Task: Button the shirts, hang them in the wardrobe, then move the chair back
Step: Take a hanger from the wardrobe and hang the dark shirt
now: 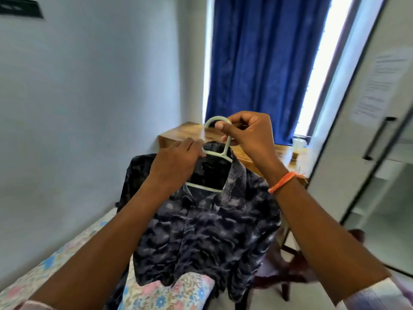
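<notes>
Right hand (245, 130) fingers pinch the hanger (220, 151) hook, left hand (176, 162) fingers curled on the shirt (201, 231) collar — keep hanger level, collar seated before carrying to wardrobe.

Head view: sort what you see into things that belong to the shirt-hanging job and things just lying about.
Belongs to the job:
- dark patterned shirt
- pale hanger, its hook in the right hand
- left hand at the collar
- wardrobe door
- dark chair

Just lying about:
- blue curtain
- wooden desk
- floral bedsheet
- clear jar
</notes>
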Demonstrator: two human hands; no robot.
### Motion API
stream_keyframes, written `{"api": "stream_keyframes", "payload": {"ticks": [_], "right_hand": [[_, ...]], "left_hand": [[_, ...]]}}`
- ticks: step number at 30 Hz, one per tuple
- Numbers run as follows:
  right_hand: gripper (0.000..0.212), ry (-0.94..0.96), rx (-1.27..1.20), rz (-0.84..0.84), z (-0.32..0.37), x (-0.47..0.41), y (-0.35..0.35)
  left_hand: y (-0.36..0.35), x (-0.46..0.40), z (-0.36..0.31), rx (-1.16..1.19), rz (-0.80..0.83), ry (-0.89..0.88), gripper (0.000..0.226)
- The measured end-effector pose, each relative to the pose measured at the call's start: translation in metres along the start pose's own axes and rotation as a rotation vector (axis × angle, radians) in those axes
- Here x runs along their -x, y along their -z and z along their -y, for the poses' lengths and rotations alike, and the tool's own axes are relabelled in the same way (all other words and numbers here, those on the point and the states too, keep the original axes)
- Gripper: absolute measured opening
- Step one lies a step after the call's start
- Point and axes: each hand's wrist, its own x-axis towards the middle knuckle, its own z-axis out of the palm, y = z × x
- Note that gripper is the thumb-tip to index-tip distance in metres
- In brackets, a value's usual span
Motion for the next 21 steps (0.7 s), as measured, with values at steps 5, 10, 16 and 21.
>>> {"api": "stream_keyframes", "payload": {"ticks": [5, 10, 16, 21], "right_hand": [[0.037, 0.055, 0.398, -0.120, 0.001, 0.057, 0.102], [0.044, 0.244, 1.029, -0.218, 0.008, 0.118, 0.204], [0.034, 0.307, 1.217, -0.312, 0.024, 0.170, 0.311], [0.032, 0.244, 1.452, -0.348, 0.023, 0.196, 0.369]], "left_hand": [[0.005, -0.028, -0.075, 0.133, -0.069, 0.025, 0.026], [0.025, -0.067, -0.157, 0.228, -0.143, -0.002, 0.028], [0.030, -0.101, -0.255, 0.371, -0.066, -0.042, 0.026], [0.016, -0.132, -0.312, 0.551, 0.015, -0.029, 0.027]]}}
